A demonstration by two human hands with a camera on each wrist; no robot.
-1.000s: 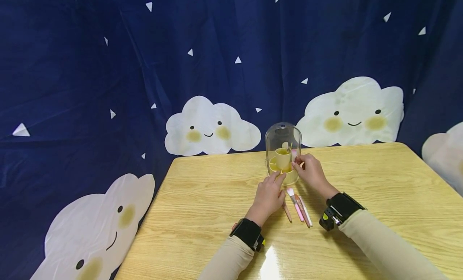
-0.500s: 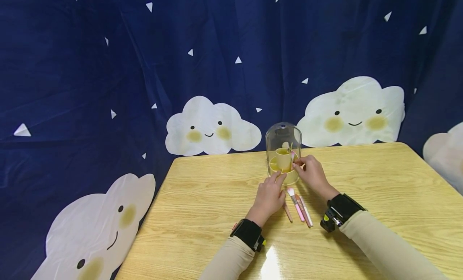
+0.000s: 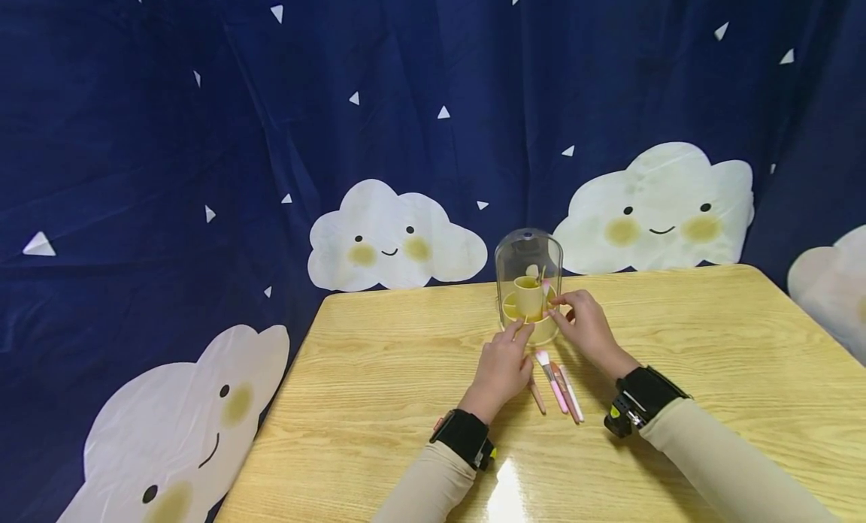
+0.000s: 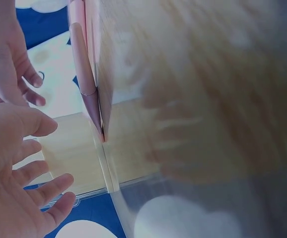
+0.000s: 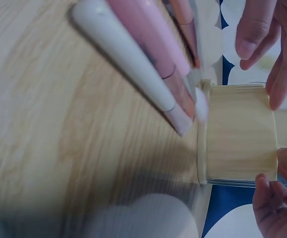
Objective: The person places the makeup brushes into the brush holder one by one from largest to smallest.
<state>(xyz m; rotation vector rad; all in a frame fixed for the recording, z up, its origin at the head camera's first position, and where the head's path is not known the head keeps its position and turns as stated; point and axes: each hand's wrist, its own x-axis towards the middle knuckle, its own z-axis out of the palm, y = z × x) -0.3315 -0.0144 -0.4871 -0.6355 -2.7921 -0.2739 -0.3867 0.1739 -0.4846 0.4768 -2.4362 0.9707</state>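
A clear dome cover (image 3: 528,245) stands at the table's middle back, with a yellow cup (image 3: 528,294) on a yellow saucer inside. My left hand (image 3: 519,333) rests against the dome's base with relaxed, straight fingers (image 4: 39,168). At the dome's right side my right hand (image 3: 557,302) pinches a small pink-tipped brush (image 3: 545,285) that stands up by the cup. Several pink and white brushes (image 3: 558,388) lie on the table between my wrists, just in front of the dome. They show large and blurred in the right wrist view as brushes (image 5: 143,54).
The wooden table (image 3: 710,343) spreads wide to both sides of the dome. A dark blue curtain with white clouds (image 3: 395,237) hangs close behind the back edge and down the left side.
Both hands stay at the dome. My right hand has shifted a little, and the pink brush tip sits slightly closer to the cup.
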